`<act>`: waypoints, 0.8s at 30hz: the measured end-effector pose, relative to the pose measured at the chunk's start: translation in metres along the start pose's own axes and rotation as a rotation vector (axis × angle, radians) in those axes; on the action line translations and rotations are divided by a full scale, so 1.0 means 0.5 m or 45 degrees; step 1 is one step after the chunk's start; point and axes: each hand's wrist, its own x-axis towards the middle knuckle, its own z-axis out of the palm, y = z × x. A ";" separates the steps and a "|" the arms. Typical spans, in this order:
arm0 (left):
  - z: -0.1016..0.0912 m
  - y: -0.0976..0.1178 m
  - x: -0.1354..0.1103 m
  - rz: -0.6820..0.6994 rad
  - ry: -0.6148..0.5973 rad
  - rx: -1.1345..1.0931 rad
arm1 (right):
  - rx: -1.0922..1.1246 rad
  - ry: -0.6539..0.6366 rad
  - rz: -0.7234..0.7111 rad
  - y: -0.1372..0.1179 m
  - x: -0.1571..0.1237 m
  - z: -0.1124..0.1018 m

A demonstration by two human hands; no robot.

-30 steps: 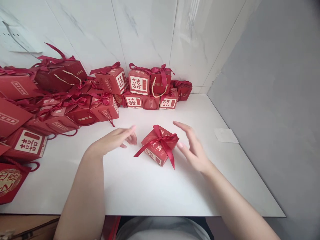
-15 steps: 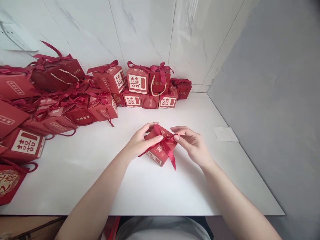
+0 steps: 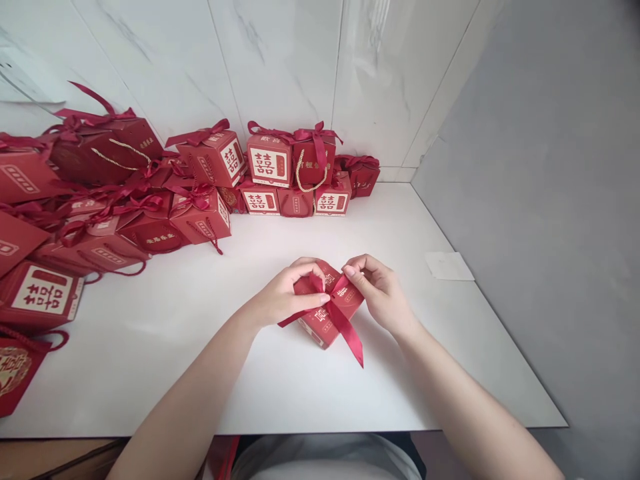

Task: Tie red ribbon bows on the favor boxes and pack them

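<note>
Heap of red gift boxes (image 3: 90, 220), nine to eleven o'clock on the white desk (image 3: 200, 373); lying tipped and overlapping, ribbons and cord handles trailing, apparently leaning on one another rather than stacked; row of red boxes (image 3: 280, 180), twelve o'clock, two tiers pushed back against the marble wall (image 3: 280, 67), which seems to keep them upright; left hand (image 3: 285, 300), centre of the desk, fingers curled in, thumb and forefinger closed on the ribbon (image 3: 345, 327) at the top of the box, the other fingers resting on the box's nine o'clock side, probably steadying it; small red box (image 3: 325, 323), centre of the desk between both hands, turned corner-on to the viewer, resting on the desk; ribbon tails, one running out under the left hand toward eight o'clock, the other hanging loose off the box toward five o'clock; right hand (image 3: 383, 293), at the box's two o'clock, thumb and forefinger pinched shut on a ribbon loop, remaining fingers tucked under, the grip likely keeping the loop taut against the left hand's pinch; white paper slip (image 3: 449, 265), three o'clock, flat on the desk, well apart from the box; grey side wall (image 3: 550, 200), bounding the desk on the right.
</note>
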 end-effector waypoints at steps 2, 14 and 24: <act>0.000 0.004 -0.003 0.001 0.005 -0.022 | -0.020 0.017 0.024 0.000 -0.001 0.002; -0.031 0.000 -0.007 0.004 0.024 -0.430 | -0.049 -0.422 -0.032 -0.045 0.004 -0.081; -0.008 0.008 -0.007 -0.138 0.243 -0.194 | -0.192 -0.634 -0.271 -0.055 -0.007 -0.075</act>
